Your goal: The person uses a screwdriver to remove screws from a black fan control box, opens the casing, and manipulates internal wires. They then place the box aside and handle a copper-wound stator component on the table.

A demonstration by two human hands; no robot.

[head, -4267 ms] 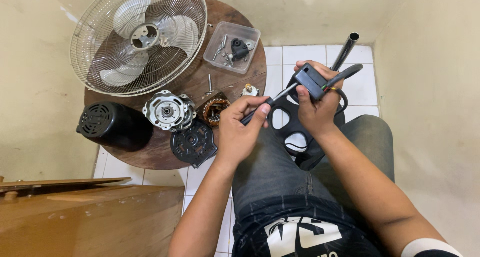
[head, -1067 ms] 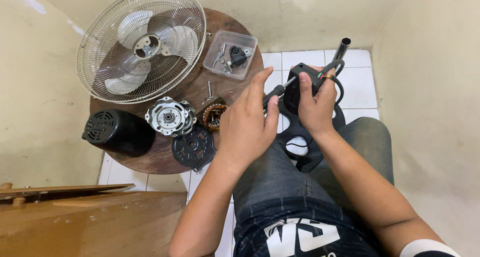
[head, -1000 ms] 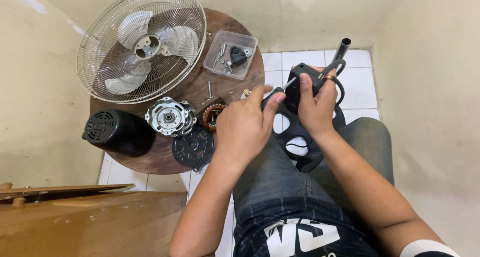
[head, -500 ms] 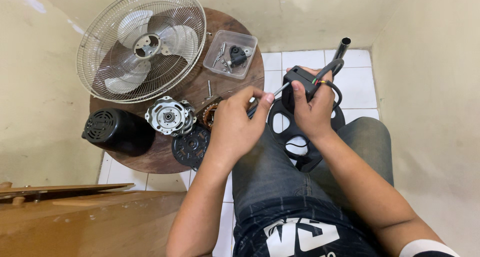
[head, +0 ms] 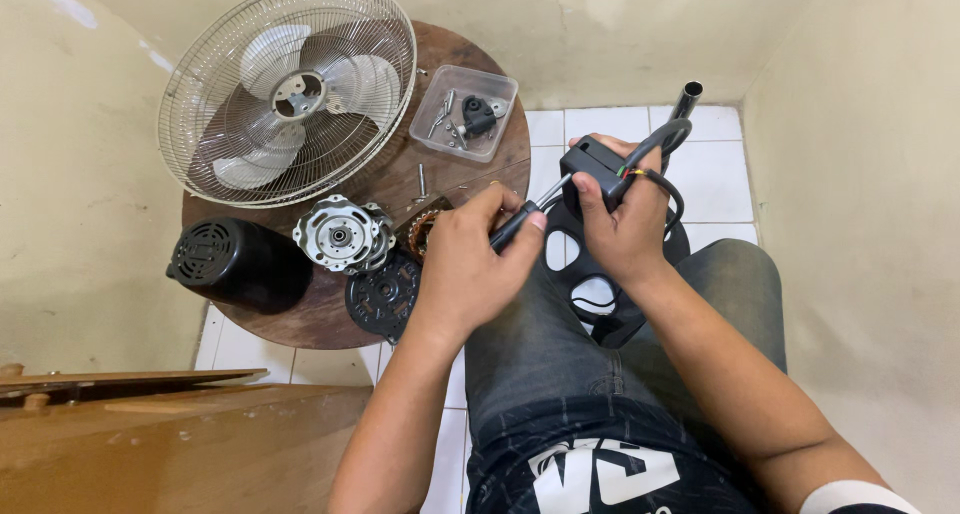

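On the round wooden table [head: 300, 324] at the left, the fan is already in pieces: the black motor cover [head: 235, 264] lies at the near-left edge, the wire fan guard with its blades [head: 290, 89] lies flat behind it, the silver motor housing [head: 340, 236] and a black vented plate [head: 382, 296] rest side by side, and a clear plastic tray [head: 465, 112] holds loose screws and a small black part. The teardown looks well advanced — what remains, judging from the hands, is the small black switch box [head: 592, 169].

The left hand [head: 470, 264] reaches in over the lap, fingers curled tight round a screwdriver [head: 525, 217] whose shaft points up and right into the box. The right hand [head: 625, 224] holds the box up above the knees, thumb and fingers closed around it, with black cable looped over the knuckles — a dark metal tube [head: 686, 99] stands just behind.
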